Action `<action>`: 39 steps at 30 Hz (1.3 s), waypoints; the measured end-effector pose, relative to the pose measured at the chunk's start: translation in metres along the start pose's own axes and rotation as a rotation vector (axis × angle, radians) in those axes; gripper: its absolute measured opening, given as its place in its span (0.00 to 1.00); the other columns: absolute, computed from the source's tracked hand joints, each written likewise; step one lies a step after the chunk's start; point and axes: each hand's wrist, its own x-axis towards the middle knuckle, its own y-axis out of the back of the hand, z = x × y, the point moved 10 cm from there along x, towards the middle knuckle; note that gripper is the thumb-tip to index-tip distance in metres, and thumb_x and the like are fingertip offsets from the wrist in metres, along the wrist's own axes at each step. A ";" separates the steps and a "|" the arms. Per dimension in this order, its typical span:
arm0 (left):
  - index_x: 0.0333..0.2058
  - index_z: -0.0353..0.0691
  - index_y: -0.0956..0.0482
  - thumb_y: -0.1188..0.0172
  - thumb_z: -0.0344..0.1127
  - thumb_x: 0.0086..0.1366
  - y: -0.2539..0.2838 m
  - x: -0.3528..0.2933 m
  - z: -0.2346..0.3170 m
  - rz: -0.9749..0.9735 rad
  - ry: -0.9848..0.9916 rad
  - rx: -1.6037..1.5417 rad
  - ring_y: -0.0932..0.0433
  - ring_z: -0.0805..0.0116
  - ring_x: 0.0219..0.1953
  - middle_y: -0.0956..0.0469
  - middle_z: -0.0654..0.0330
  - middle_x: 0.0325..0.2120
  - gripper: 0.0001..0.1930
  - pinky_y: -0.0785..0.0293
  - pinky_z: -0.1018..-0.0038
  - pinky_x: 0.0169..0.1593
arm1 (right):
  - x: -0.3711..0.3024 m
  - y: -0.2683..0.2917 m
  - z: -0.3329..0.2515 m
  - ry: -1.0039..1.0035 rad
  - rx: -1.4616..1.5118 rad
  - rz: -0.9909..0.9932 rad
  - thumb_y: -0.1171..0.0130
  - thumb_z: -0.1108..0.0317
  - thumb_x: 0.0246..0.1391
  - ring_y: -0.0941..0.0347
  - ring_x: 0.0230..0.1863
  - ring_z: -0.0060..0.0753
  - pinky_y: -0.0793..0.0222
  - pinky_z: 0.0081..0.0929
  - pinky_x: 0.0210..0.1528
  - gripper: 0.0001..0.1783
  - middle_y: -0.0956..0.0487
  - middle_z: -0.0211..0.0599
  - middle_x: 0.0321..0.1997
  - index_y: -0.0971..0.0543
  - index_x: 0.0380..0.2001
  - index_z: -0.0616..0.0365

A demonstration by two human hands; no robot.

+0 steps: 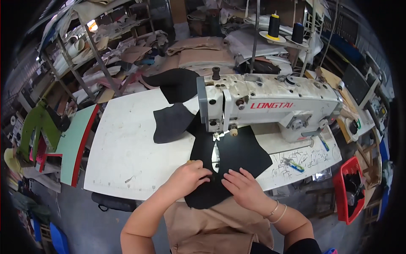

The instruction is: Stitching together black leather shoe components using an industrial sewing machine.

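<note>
Left hand (192, 172) and right hand (242, 186) press flat, fingers spread, gripping nothing, on a floppy black leather panel (237, 154) lying on the white worktable (127, 144) beneath the needle of a white industrial sewing machine (266, 103). Most of the panel still sits before the needle, so stitching looks barely begun.

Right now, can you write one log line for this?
left hand: flat on black fabric | right hand: flat on fabric | sewing machine: behind
</note>
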 end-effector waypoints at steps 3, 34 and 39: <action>0.35 0.39 0.23 0.38 0.31 0.56 0.024 0.007 -0.009 0.179 0.187 -0.279 0.24 0.56 0.36 0.25 0.58 0.34 0.08 0.27 0.69 0.43 | -0.001 0.007 -0.001 -0.004 0.021 -0.023 0.44 0.74 0.34 0.32 0.57 0.40 0.40 0.41 0.61 0.27 0.27 0.39 0.52 0.25 0.45 0.59; 0.39 0.40 0.29 0.45 0.30 0.63 -0.042 0.036 -0.045 -0.204 0.102 -0.362 0.27 0.57 0.52 0.23 0.58 0.45 0.07 0.31 0.65 0.56 | 0.037 -0.012 0.034 0.035 -0.015 -0.060 0.44 0.71 0.41 0.28 0.50 0.36 0.38 0.38 0.58 0.21 0.24 0.37 0.44 0.24 0.43 0.55; 0.41 0.38 0.27 0.46 0.33 0.63 -0.033 0.043 -0.048 -0.136 -0.078 -0.311 0.24 0.52 0.43 0.23 0.53 0.40 0.09 0.27 0.65 0.47 | 0.046 -0.015 0.038 0.051 -0.039 -0.071 0.49 0.68 0.48 0.29 0.52 0.36 0.39 0.37 0.56 0.14 0.24 0.36 0.44 0.25 0.40 0.57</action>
